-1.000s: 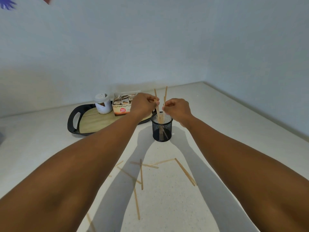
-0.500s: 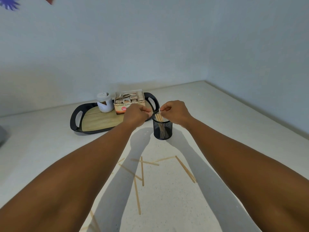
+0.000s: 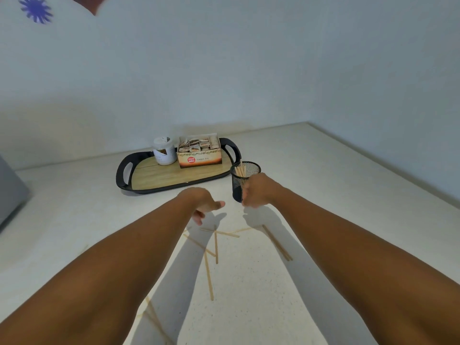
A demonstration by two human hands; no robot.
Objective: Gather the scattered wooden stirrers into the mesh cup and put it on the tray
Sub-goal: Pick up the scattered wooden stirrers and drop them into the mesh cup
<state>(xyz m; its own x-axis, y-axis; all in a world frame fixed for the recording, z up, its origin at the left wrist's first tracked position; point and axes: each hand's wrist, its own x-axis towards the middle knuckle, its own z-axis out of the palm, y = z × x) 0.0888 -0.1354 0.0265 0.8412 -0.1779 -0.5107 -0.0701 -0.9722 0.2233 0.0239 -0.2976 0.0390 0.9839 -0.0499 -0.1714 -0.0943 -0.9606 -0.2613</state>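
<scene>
The black mesh cup point(image 3: 250, 170) stands on the white counter just right of the tray point(image 3: 122, 176), with several wooden stirrers point(image 3: 240, 171) upright inside it. My right hand point(image 3: 258, 191) hangs in front of the cup's lower part, fingers loosely curled, holding nothing. My left hand point(image 3: 202, 204) is lower and to the left, fingers pointing down and thumb out, also holding nothing. Several scattered stirrers point(image 3: 216, 246) lie crossed on the counter right below both hands. One pair point(image 3: 276, 243) lies to the right and more point(image 3: 208, 278) lie closer to me.
On the black-rimmed, wood-floored tray stand a white jar point(image 3: 164, 151) and an open tea box point(image 3: 199, 153); its left half is bare wood. Walls meet behind and to the right. A grey object point(image 3: 10, 192) sits at the far left edge.
Both hands have let go of the stirrers in the cup and dropped down toward me, closer to the scattered stirrers. The view has tilted, so the tray shows fully.
</scene>
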